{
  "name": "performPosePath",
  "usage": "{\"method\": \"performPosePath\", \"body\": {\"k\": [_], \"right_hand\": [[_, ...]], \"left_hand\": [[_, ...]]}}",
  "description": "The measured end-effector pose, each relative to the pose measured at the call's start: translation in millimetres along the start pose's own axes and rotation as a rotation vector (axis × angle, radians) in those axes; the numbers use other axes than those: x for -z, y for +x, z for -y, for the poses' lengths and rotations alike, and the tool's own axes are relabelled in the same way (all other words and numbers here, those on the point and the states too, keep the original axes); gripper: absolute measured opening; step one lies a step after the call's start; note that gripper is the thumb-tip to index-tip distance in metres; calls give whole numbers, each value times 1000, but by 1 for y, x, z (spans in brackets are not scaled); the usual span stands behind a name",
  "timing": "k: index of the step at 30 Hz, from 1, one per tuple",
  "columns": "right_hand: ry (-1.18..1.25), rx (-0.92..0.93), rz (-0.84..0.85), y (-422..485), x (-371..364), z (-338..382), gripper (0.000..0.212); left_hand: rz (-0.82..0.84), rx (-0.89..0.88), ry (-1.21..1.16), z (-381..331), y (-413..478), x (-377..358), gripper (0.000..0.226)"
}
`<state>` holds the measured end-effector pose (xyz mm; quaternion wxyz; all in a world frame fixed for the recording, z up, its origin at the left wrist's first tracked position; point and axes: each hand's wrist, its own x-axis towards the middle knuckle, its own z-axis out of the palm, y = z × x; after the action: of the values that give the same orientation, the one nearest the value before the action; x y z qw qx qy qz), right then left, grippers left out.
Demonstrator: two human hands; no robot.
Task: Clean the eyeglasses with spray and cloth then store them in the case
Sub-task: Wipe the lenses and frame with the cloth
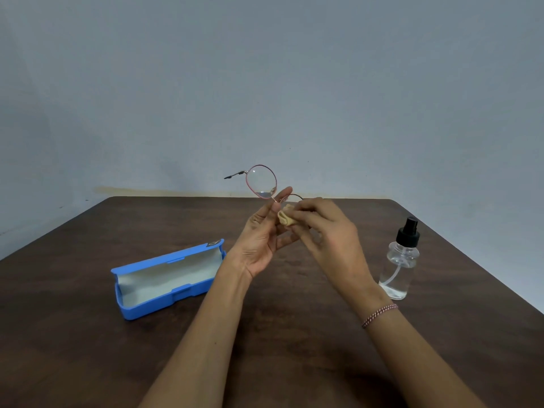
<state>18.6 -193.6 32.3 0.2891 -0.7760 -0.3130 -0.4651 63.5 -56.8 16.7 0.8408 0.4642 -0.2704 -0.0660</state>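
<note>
Round eyeglasses (261, 181) with a thin pink metal frame are held up above the table's middle. My left hand (262, 240) pinches them at the bridge between thumb and forefinger. My right hand (326, 231) grips a small beige cloth (287, 218) and presses it around the right lens, which is mostly hidden behind cloth and fingers. The left lens and one temple arm stick out to the upper left. A blue glasses case (164, 278) lies open on the table to the left. To the right stands a clear spray bottle (401, 260) with a black nozzle.
The dark brown wooden table (88, 334) fills the lower view, its far edge against a plain grey wall (265, 83). The table's right edge runs diagonally past the bottle. A braided bracelet (378, 315) sits on my right wrist.
</note>
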Motion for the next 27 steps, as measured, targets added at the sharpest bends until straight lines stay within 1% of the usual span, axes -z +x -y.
{"method": "performPosePath", "body": {"k": [2,6,8,10,13,15,17,20,22,24,27], "right_hand": [[-26,-1,8,0,-1,0,23],[-109,-90,-120,2,3,-4,21],[-138,-102,-156,3,4,-6,22],[-102,-86,-141,2,3,-4,24],[-4,-5,-23,1,-3,5,28],[-10,24,25,-1,-3,7,28],[-46,-1,5,0,-1,4,27],[-66,-91,-94,1,5,1,27],[-76,-106,-129,1,6,1,29],[-46,-87,-112,1,5,4,28],[21,-47,-50,-1,1,9,25]], "left_hand": [[6,-19,-17,-2,-1,1,53],[54,19,26,-3,-1,0,51],[64,47,51,-2,-1,-3,53],[49,29,38,-1,0,-5,52],[16,-38,-41,-5,-2,-2,46],[8,-58,-77,-6,-2,0,45],[17,-49,-80,-6,-2,1,48],[42,1,0,-2,-1,-1,51],[62,39,16,0,-1,-3,52],[68,49,-9,0,-1,-3,51],[57,14,-50,-1,-1,-2,50]]}}
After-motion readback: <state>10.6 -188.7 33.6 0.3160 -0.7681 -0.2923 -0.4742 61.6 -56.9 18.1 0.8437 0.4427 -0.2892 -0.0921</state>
